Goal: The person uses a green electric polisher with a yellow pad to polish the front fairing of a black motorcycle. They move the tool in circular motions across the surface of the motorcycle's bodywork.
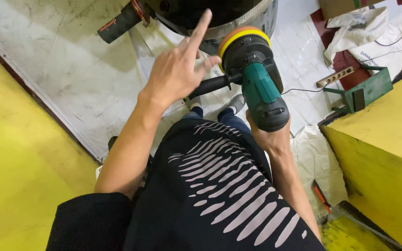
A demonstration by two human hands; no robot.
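My right hand [268,135] grips the rear of a green and black electric polisher [259,88]. Its yellow and orange pad [240,35] rests against a dark rounded object [210,14] at the top of the view. My left hand [177,69] is raised in the air with the index finger stretched up toward that dark object. It holds nothing and hovers just left of the polisher's black side handle [210,86]. My black shirt with pale stripes fills the lower middle.
A black handlebar grip [117,23] sticks out at the top left. A yellow block [387,148] stands at the right, with a green metal bracket [368,90], a power strip [335,76] and white bags beyond it. White sheeting covers the floor; yellow floor lies at left.
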